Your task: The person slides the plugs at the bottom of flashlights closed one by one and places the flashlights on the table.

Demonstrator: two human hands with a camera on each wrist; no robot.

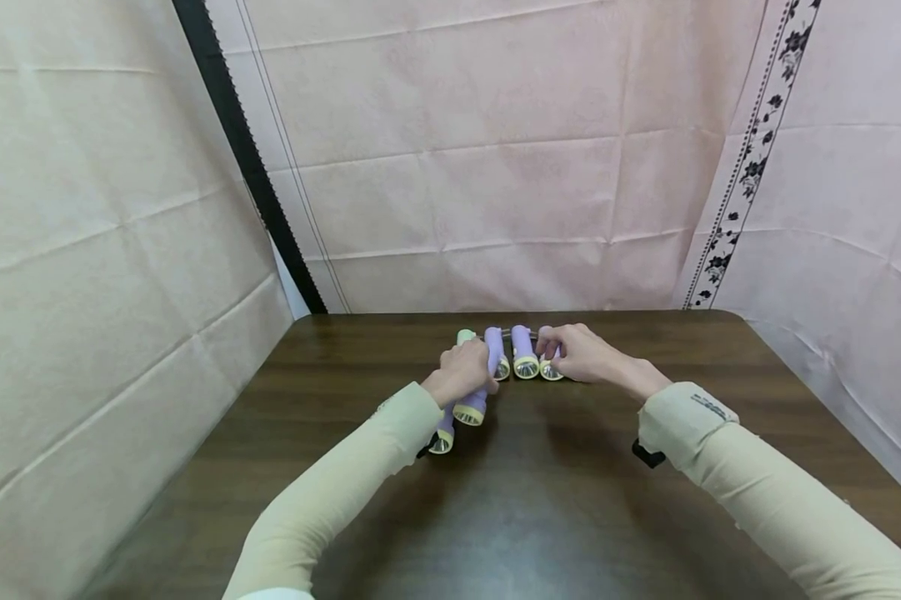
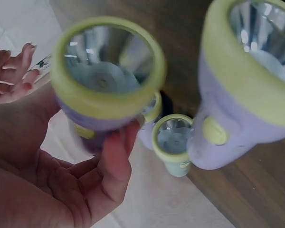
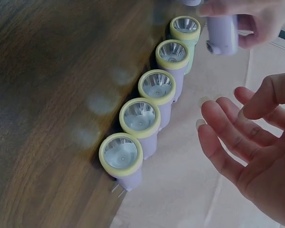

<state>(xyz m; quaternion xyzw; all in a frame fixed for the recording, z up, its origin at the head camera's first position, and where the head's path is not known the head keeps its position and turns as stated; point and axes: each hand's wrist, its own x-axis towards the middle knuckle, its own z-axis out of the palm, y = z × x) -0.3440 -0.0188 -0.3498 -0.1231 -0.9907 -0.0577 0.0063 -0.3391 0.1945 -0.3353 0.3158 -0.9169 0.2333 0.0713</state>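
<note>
My left hand grips a lilac flashlight with a pale yellow rim, its lens end facing me. Beyond it, several flashlights form a row near the table's far edge. A mint-green flashlight is at the row's left end, with lilac ones beside it. My right hand hovers by the rightmost lilac flashlight, fingers loosely bent with nothing between them in the right wrist view.
Another lilac flashlight lies under my left wrist, partly hidden. Two thin metal prongs stick out by the row's end. A dark wooden table bears everything, with pale cloth hanging behind and at the sides.
</note>
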